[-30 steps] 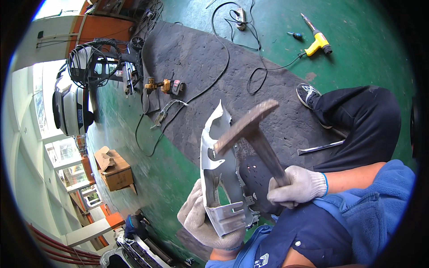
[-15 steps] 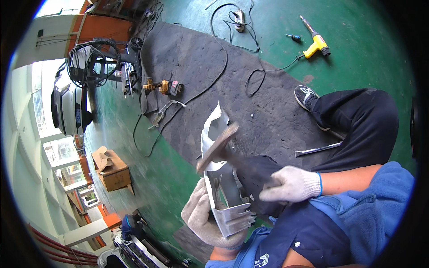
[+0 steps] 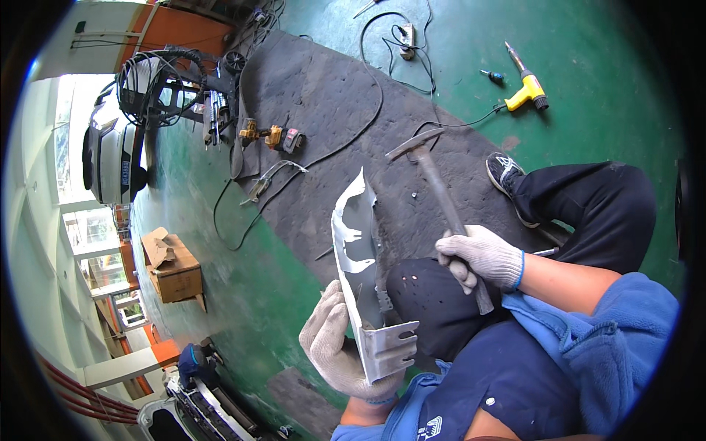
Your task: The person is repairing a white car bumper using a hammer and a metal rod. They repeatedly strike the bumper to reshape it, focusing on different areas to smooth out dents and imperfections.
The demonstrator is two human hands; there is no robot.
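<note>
My left hand (image 3: 335,345), in a pale knit glove, grips the lower part of a long silver-grey curved panel piece (image 3: 362,287). The piece has notched cutouts along it, a pointed top and a rough, jagged right edge. It stands roughly upright beside my bent knee. In my gloved right hand (image 3: 479,257) is a hammer (image 3: 440,184), held around its handle. The long narrow head is raised to the upper left, apart from the piece, and the handle's end sticks out below my fist.
A dark mat (image 3: 316,95) lies on the green floor. Around it are a yellow heat gun (image 3: 526,92), a small screwdriver (image 3: 494,76), a power strip (image 3: 407,42) and a yellow-black cordless tool (image 3: 273,137), with cables across the mat. A cardboard box (image 3: 174,273) stands left.
The hammer has swung up and right, away from the panel piece that its blurred head was over. My left hand keeps its hold, and the piece has turned slightly.
</note>
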